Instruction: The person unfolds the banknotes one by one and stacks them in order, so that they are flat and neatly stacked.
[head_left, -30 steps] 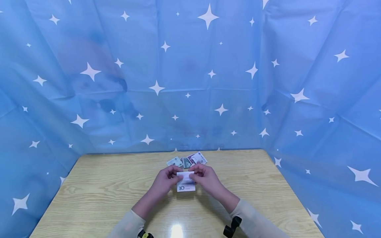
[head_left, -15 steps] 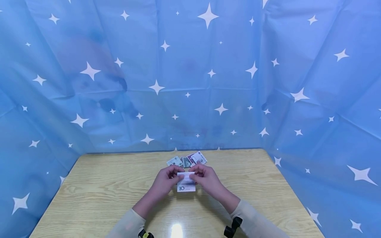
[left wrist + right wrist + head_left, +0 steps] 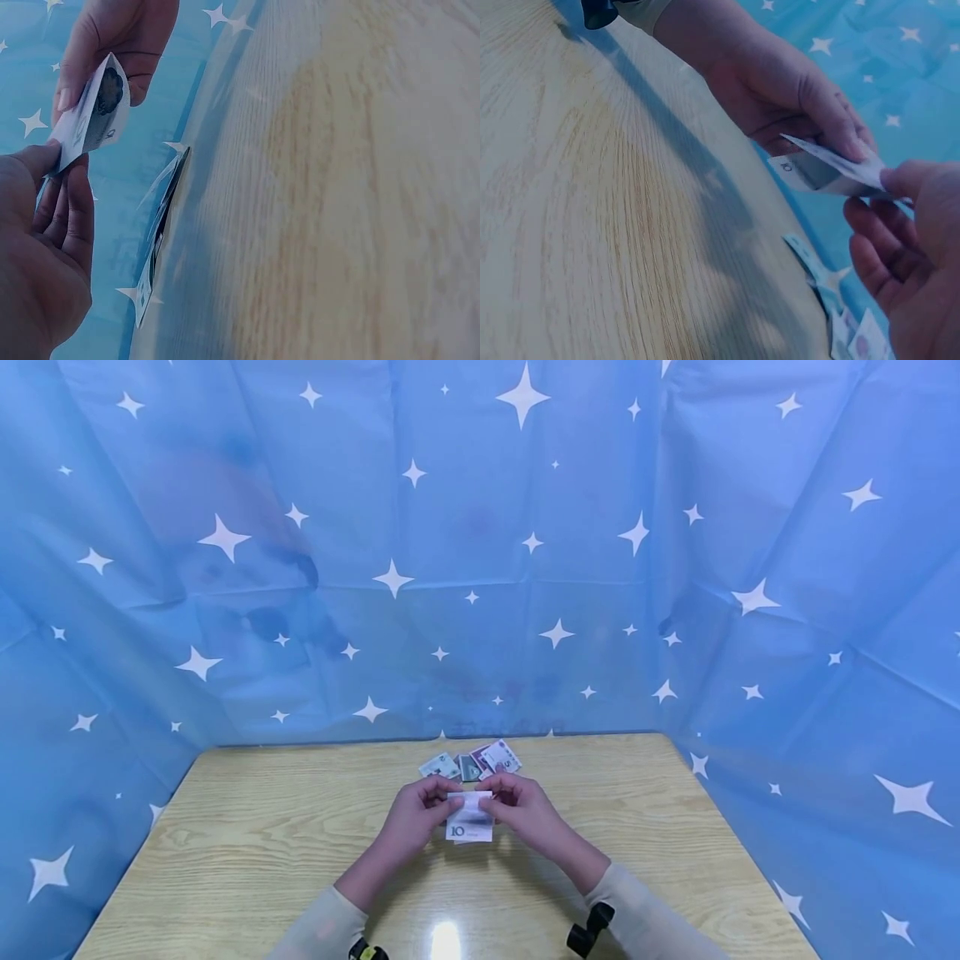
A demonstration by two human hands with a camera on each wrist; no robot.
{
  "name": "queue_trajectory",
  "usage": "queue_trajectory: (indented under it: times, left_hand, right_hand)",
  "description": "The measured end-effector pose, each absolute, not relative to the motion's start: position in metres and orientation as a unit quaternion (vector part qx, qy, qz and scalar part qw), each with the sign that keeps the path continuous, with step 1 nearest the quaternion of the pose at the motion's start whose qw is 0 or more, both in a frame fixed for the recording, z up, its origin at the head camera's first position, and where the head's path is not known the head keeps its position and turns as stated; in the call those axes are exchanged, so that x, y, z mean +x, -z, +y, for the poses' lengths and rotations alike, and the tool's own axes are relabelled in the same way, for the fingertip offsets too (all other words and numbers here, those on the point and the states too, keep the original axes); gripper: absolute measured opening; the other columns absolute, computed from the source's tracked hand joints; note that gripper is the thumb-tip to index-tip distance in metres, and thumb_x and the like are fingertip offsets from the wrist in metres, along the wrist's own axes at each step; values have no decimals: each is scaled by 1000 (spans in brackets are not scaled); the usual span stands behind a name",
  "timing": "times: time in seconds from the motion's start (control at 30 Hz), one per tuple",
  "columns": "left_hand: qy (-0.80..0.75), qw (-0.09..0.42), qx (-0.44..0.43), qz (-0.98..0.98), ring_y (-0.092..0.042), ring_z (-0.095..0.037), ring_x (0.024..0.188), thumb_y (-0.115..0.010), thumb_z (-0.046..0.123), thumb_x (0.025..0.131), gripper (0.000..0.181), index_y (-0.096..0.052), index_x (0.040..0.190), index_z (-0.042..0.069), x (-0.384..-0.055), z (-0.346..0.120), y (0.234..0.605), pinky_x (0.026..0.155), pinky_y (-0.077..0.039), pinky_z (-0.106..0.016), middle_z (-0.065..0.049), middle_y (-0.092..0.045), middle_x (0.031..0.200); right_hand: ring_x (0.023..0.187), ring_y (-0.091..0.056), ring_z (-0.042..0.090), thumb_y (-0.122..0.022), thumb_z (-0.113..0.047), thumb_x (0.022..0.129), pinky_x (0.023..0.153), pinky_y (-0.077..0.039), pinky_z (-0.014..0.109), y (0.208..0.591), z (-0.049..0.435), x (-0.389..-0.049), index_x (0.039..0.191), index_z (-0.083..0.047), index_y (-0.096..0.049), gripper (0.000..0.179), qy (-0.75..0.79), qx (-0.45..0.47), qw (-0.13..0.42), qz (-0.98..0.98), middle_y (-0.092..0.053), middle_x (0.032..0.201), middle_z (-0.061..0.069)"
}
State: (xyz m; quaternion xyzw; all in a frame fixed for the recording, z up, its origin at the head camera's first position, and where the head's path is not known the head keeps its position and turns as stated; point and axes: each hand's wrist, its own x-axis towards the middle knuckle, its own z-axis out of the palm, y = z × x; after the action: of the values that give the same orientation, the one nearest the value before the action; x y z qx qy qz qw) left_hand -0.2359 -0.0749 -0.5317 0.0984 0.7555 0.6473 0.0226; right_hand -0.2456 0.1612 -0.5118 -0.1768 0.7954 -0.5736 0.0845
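A folded banknote [image 3: 470,823] printed with a 10 is held up between both hands over the table. My left hand [image 3: 416,814] pinches its left edge between thumb and fingers. At the opposite edge my right hand [image 3: 525,814] pinches it the same way. In the left wrist view the banknote [image 3: 94,112] is bent double, its two halves spread apart in a V with a dark printed portrait on the inner face. From the right wrist view, the free edges of the banknote [image 3: 806,172] stand apart and the fold lies toward the fingers.
Several folded banknotes [image 3: 440,767] lie in a loose row just beyond the hands, near the far edge of the wooden table [image 3: 285,843]. One note with a 5 [image 3: 501,757] is at the right end. A blue star-patterned curtain [image 3: 480,527] hangs behind and along both sides.
Both hands keep their grip on the banknote and stay almost in place. Its lower back edge now shows slightly below the front half. The other notes have not moved.
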Motion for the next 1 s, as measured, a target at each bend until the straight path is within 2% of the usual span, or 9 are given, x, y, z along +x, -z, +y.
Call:
queue_trajectory:
  times: [0.27, 0.47, 0.6, 0.77, 0.9, 1.0]
  left_hand:
    - [-671, 40, 89, 735, -73, -19, 85, -75, 12, 106, 11, -76, 114, 5, -237, -77, 534, 73, -62, -29, -7, -80, 97]
    - [-686, 45, 83, 721, -74, -18, 87, -76, 10, 106, 10, -75, 113, 4, -240, -78, 538, 72, -61, -26, -8, -81, 104]
    - [-693, 36, 85, 715, -76, -20, 100, -76, 10, 105, 9, -76, 111, 2, -240, -78, 540, 79, -60, -25, -16, -79, 123]
    - [-706, 33, 88, 702, -74, -26, 122, -75, 8, 105, 8, -75, 110, 1, -241, -79, 542, 92, -59, -23, -23, -68, 146]
    - [-708, 27, 88, 700, -72, -28, 125, -75, 7, 105, 8, -75, 111, 1, -240, -79, 542, 94, -58, -22, -23, -69, 145]
    - [-707, 24, 82, 703, -73, -25, 121, -75, 7, 106, 9, -74, 112, 1, -239, -80, 541, 93, -58, -22, -20, -74, 137]
  right_hand:
    - [80, -56, 16, -77, -17, 106, 70, -47, 23, 511, 164, -248, 120, -7, -76, 17, 564, -195, 85, 798, -70, 99, 7]
    - [83, -63, 18, -79, -17, 105, 71, -53, 24, 511, 167, -249, 120, -6, -75, 18, 566, -202, 83, 795, -71, 100, 8]
    - [82, -65, 17, -79, -16, 105, 71, -54, 25, 513, 167, -250, 117, -6, -75, 16, 565, -204, 85, 795, -72, 98, 9]
    - [82, -62, 18, -80, -16, 104, 72, -52, 25, 514, 168, -251, 112, -8, -74, 13, 562, -215, 81, 795, -71, 97, 8]
    - [94, -63, 21, -83, -19, 102, 83, -53, 33, 516, 168, -253, 104, -14, -73, 12, 543, -220, 63, 808, -69, 103, 3]
    - [101, -63, 22, -83, -22, 102, 90, -53, 38, 516, 168, -255, 100, -16, -72, 13, 534, -215, 58, 816, -69, 106, 1]
